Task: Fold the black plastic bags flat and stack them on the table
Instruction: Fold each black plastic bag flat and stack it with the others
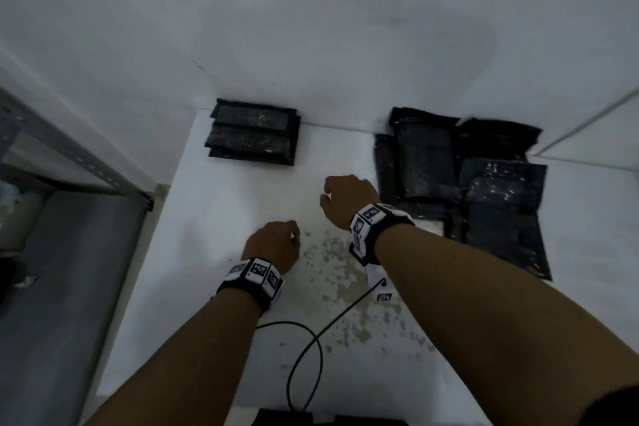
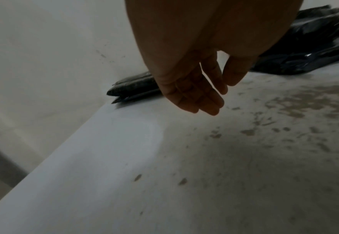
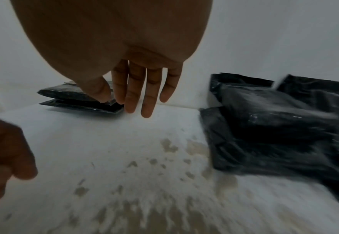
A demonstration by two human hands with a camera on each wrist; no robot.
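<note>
A small stack of folded black bags (image 1: 251, 135) (image 2: 133, 87) (image 3: 74, 98) lies at the table's far left, against the wall. A loose pile of unfolded black bags (image 1: 463, 183) (image 3: 274, 126) (image 2: 308, 42) covers the far right. My left hand (image 1: 276, 242) (image 2: 202, 91) hovers over the white table (image 1: 214, 211) near the middle, fingers relaxed and holding nothing. My right hand (image 1: 345, 197) (image 3: 140, 95) hangs just left of the loose pile, fingers straight and empty, above the table.
The tabletop (image 3: 124, 190) is worn with brown patches in the middle. A black cable (image 1: 311, 349) loops across the near part. A grey metal shelf frame (image 1: 69, 156) stands off the table's left edge. White walls close in behind and at right.
</note>
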